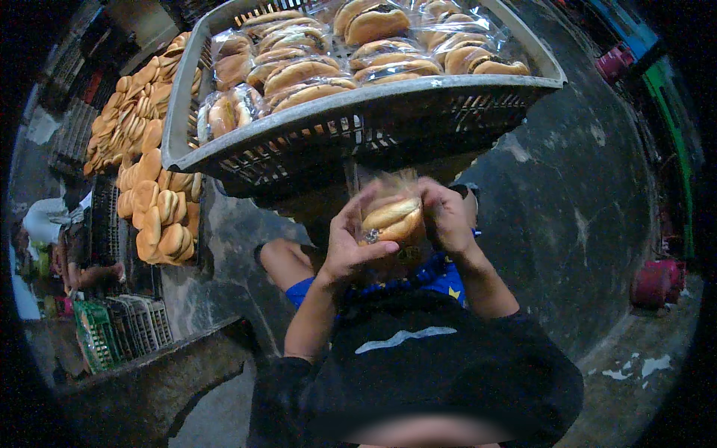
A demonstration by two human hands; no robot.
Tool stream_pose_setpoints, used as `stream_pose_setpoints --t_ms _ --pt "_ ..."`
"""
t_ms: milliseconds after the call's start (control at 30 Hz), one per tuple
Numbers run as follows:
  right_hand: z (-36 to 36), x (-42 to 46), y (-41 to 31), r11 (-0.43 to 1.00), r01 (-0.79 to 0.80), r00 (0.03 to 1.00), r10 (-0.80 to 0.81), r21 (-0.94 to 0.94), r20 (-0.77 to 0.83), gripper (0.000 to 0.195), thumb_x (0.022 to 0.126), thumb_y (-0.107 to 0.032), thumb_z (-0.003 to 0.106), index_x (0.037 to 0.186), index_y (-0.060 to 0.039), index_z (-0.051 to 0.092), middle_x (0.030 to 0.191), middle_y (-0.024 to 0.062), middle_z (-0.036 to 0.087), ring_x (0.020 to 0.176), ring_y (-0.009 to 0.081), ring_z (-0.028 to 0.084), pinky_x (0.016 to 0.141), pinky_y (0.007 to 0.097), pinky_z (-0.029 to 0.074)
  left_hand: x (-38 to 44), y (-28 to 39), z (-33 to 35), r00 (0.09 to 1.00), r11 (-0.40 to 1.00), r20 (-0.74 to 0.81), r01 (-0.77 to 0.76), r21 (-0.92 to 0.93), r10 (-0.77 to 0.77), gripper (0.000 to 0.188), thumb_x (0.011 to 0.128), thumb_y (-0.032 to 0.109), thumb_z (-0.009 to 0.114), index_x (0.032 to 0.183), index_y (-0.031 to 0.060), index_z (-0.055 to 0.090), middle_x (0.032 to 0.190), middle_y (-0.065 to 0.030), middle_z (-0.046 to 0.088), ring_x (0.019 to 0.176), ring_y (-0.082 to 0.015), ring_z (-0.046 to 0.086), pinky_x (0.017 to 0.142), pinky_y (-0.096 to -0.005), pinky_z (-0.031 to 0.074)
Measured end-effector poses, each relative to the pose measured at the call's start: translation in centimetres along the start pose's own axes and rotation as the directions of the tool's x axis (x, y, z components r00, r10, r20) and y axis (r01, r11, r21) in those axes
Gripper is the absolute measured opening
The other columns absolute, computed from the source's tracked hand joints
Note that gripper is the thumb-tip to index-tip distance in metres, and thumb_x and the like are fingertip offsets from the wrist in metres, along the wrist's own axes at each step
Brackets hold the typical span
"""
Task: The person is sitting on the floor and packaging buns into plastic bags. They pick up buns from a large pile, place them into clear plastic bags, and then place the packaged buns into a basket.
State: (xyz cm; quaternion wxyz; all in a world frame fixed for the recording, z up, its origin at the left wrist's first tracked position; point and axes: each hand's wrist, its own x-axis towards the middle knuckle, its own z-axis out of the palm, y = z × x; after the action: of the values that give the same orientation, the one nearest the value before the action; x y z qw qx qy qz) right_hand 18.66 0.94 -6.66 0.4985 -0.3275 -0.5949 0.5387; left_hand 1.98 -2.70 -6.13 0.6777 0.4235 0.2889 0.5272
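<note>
A filled bun [394,220] in a clear plastic bag is held before my chest. My left hand [352,239] wraps around its left side, with the thumb across the lower front. At the bag's upper right edge, my right hand [447,215] has its fingers curled against the plastic; they are slightly blurred. Dark filling shows at the bun's lower left. Just beyond my hands stands a grey plastic crate [358,105] holding several bagged, filled buns [308,95] in rows.
Unwrapped buns [148,196] are heaped to the left of the crate. Green and white crates [120,327] stand at the lower left, near another person [61,229]. A low concrete ledge [151,375] runs below them. Red gas cylinders [656,284] are on the right.
</note>
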Motion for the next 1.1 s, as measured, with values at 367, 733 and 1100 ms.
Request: stream_pose_setpoints --t_ms 367,733,1100 --pt "0.6 0.4 -3.1 0.996 -0.075 0.989 0.069 0.044 0.129 0.018 0.075 -0.013 0.063 0.087 -0.0018 0.056 0.088 0.0068 0.056 0.084 0.0116 0.051 0.075 0.0247 0.040 0.9 0.2 1.6 0.960 0.892 -0.191 -0.103 0.440 0.205 0.018 0.077 0.020 0.062 0.083 0.0026 0.060 0.088 -0.0051 0.055 0.078 -0.0132 0.053 0.071 -0.0250 0.042" --pt "0.3 0.2 -3.4 0.895 0.092 0.986 -0.019 -0.438 0.168 0.015 0.072 -0.006 0.059 0.086 -0.0031 0.059 0.080 0.0121 0.055 0.071 0.0285 0.053 0.063 0.0320 0.043 0.3 0.9 2.5 0.947 0.774 -0.211 -0.056 0.631 0.241 0.020 0.073 -0.003 0.058 0.091 0.0010 0.052 0.074 -0.0098 0.059 0.072 -0.0146 0.058 0.063 -0.0236 0.045" --pt "1.8 -5.7 -0.8 0.577 0.050 0.999 -0.017 -0.815 0.049 0.037 0.073 -0.012 0.058 0.106 0.0012 0.048 0.085 0.0128 0.053 0.084 0.0311 0.050 0.073 0.0374 0.043 3.0 -0.2 2.4 0.786 0.340 -0.343 0.554 0.760 -0.514 0.032 0.084 0.025 0.043 0.091 -0.0035 0.055 0.083 -0.0223 0.055 0.075 -0.0268 0.055 0.066 -0.0350 0.042"
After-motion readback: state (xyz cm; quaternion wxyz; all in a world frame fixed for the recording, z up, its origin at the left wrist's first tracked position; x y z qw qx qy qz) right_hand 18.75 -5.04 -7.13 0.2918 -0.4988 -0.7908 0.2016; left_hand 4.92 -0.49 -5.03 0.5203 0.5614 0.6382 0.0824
